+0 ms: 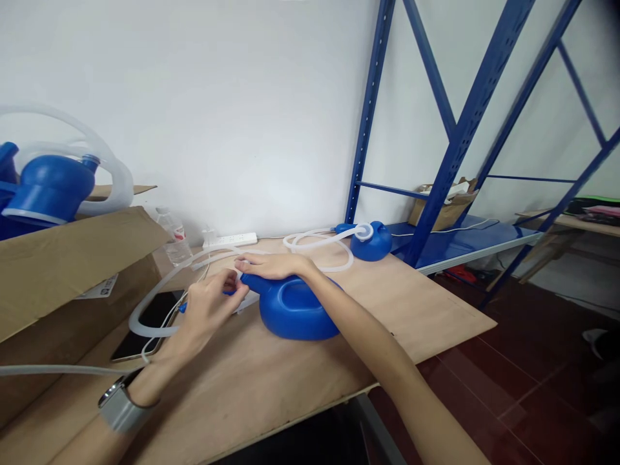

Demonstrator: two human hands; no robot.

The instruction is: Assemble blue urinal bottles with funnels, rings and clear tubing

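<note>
A blue plastic bottle [293, 316] with a moulded grip lies on the wooden table, its neck pointing left. My right hand [274, 265] lies over the neck and holds it, fingers reaching to the mouth. At that mouth my left hand [210, 300], with a watch on its wrist, is closed in a pinch. A small whitish part shows at its fingertips, mostly hidden, so I cannot tell what it is. A clear flexible tube [140, 316] loops beside and behind my left hand. A small blue fitting [183, 308] shows next to that wrist.
An open cardboard box [82, 258] on the left holds blue bottles and tubing. A phone [150, 326], a clear water bottle [175, 239] and a power strip [232, 239] lie behind. Another blue bottle [372, 244] with coiled tube sits by the blue metal shelving [455, 248].
</note>
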